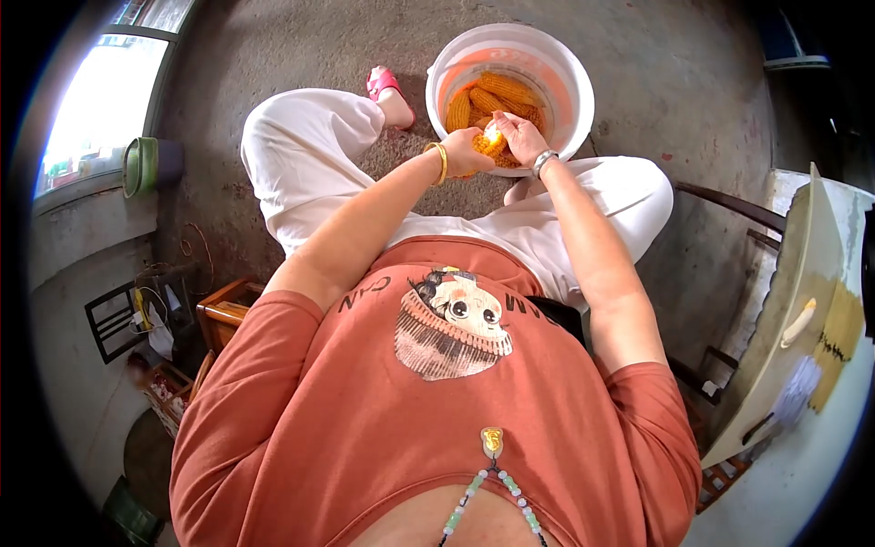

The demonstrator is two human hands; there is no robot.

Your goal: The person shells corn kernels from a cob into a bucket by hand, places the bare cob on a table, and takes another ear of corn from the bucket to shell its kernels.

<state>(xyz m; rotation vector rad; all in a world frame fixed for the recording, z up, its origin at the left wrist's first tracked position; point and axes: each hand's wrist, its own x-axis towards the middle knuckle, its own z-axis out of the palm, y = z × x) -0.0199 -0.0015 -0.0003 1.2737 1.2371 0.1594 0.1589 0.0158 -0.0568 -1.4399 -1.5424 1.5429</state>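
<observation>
Both of my hands meet above the near side of a white bucket (580, 80) on the floor. My left hand (463, 153), with a gold bangle at the wrist, is closed around an ear of corn (489, 146). Closed on the same ear from the other side is my right hand (520, 139), which has a silver-coloured band at the wrist. A bright whitish patch shows on the ear between the hands. Inside the bucket lie several yellow-orange corn ears (504, 88) and what looks like loose kernels, partly hidden by my hands.
My legs in white trousers (305, 137) spread either side of the bucket. A foot in a pink sandal (383, 84) rests on the concrete floor (310, 46). To the left is a wooden piece of furniture (223, 310); at right stands a pale board (775, 337).
</observation>
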